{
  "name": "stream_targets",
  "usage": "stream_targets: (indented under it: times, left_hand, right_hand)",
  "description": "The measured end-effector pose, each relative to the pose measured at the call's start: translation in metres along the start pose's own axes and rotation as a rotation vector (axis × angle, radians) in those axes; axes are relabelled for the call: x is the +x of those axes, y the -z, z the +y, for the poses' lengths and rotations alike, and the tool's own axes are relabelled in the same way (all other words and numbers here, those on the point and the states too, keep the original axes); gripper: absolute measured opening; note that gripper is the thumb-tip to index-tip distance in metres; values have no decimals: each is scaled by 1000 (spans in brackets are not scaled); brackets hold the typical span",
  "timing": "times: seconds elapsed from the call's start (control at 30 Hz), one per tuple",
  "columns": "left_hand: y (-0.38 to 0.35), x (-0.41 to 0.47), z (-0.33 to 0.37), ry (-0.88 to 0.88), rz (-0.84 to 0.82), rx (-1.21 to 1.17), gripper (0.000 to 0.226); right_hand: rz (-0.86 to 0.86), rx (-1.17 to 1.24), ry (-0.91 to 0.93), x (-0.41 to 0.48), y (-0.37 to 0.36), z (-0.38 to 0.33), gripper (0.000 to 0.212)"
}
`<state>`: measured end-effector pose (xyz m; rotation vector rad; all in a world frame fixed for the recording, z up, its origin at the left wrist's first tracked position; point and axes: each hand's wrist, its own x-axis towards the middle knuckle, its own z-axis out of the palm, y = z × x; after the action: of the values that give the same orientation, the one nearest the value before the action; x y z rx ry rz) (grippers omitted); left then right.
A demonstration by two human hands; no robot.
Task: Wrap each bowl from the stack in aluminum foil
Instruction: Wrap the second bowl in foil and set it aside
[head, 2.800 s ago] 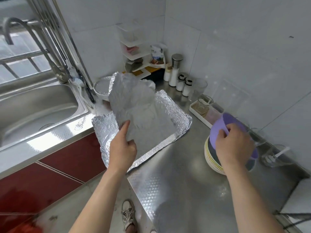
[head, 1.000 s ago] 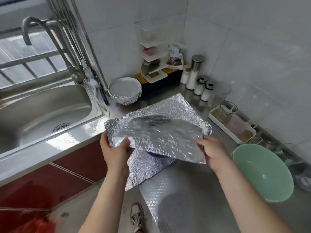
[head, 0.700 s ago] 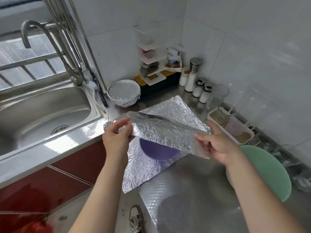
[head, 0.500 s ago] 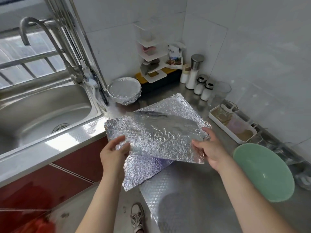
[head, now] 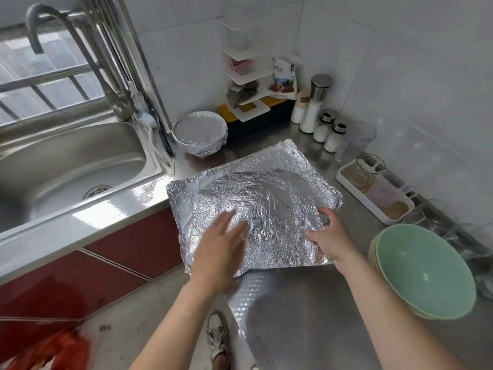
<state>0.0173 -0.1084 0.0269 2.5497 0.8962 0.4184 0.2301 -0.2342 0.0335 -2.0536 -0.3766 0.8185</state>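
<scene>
Now lowered over a dome: upper of two crinkled silver foil sheets [head: 266, 204], pressed by flat, straight-fingered left hand [head: 221, 252], edge gripped by curled right hand [head: 328, 236]; one round foil-wrapped bowl [head: 200, 133] behind.

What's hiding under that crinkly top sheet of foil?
A second foil sheet lies beneath the top foil sheet, with its edges showing. A rounded hump pushes up beside the pressing left hand; whatever makes it is fully covered.

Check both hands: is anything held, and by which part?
Right hand grips the foil sheet at its near right edge. Left hand holds nothing; its straight fingers rest on the foil.
</scene>
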Motion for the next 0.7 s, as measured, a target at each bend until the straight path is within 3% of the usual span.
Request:
stream_targets:
  times: [0.1,0.3,0.57,0.7]
  left_hand:
    - [-24,4,5,-175,-126,20,31]
    - [-34,-2,1,-224,45,-41,21]
    - [-32,-3,5,-249,117,-35,7]
    - [-35,0,5,-234,126,-40,10]
  right_hand:
    - [-17,30,2,-3,-2,4,68]
    - [-1,108,-54,-1,-4,11,65]
    - [17,145,-53,-5,-4,8,58]
    - [16,170,-41,-3,-6,12,63]
